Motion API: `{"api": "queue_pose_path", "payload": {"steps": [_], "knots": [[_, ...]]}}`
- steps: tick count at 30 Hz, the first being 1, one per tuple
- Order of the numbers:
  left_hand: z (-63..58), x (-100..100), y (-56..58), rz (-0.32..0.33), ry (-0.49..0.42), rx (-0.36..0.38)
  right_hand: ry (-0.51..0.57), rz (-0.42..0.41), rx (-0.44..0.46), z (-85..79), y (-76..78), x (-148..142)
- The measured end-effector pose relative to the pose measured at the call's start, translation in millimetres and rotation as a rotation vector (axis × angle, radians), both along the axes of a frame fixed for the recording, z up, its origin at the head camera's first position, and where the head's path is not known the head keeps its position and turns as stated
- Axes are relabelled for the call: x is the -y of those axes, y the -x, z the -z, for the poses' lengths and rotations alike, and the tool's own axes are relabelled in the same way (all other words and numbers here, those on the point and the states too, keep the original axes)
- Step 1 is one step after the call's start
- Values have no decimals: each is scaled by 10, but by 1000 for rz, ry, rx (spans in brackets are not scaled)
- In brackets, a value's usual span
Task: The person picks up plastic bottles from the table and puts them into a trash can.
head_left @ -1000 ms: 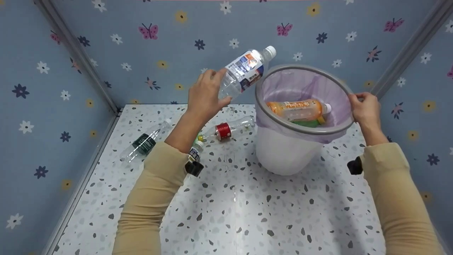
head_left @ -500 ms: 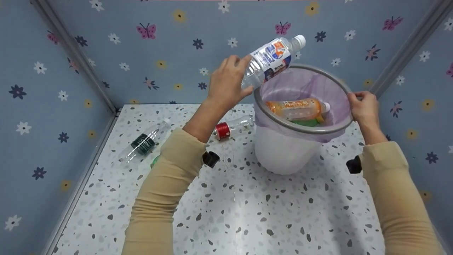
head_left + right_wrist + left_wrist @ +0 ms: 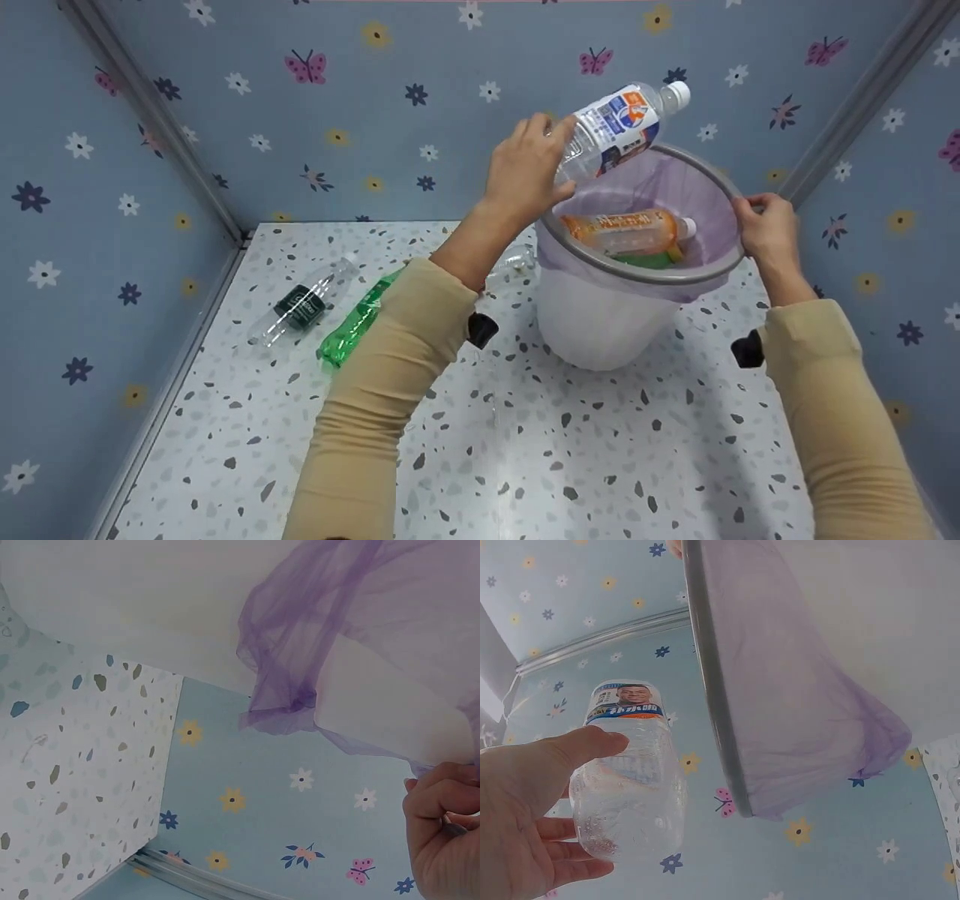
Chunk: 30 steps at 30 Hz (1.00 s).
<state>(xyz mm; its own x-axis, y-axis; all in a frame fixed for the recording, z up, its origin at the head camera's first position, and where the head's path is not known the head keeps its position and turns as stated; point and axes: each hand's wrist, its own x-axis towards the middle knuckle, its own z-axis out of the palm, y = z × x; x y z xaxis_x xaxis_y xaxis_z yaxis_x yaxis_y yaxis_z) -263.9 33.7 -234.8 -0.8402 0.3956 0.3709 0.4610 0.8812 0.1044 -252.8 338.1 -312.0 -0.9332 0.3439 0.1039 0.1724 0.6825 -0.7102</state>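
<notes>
My left hand (image 3: 527, 166) grips a clear plastic bottle (image 3: 616, 129) with a white cap and a white, blue and orange label. The bottle tilts cap-up to the right, over the left part of the opening of a white trash can (image 3: 600, 330). In the left wrist view the thumb and fingers wrap round the bottle's lower half. My right hand (image 3: 771, 231) pinches the can's grey rim (image 3: 724, 266) on its right side. A purple bag (image 3: 697, 187) lines the can. Inside lies an orange-labelled bottle (image 3: 630, 232), with something green (image 3: 649, 260) under it.
On the speckled white surface (image 3: 525, 450) lie a clear bottle with a dark green label (image 3: 302, 304) and a green bottle (image 3: 356, 322), partly under my left sleeve. Another clear bottle (image 3: 514, 264) lies left of the can. Flowered blue walls (image 3: 420, 67) enclose the space.
My left hand has carried the clear bottle rightward, from left of the trash can to over its opening. My right hand keeps its place on the rim.
</notes>
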Motion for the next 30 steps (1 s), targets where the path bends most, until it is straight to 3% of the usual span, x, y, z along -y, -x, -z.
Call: {"api": "queue_pose_path", "payload": {"steps": [17,25,30], "knots": [[43,-277,113,6,147,16,-2,1,-13,-1,11,-3],[73,-334,169,38,163,48,-8,2,-21,5,17,-12],[102,-357,192,74,136,30,11,-7,-9,10,7,1]]}}
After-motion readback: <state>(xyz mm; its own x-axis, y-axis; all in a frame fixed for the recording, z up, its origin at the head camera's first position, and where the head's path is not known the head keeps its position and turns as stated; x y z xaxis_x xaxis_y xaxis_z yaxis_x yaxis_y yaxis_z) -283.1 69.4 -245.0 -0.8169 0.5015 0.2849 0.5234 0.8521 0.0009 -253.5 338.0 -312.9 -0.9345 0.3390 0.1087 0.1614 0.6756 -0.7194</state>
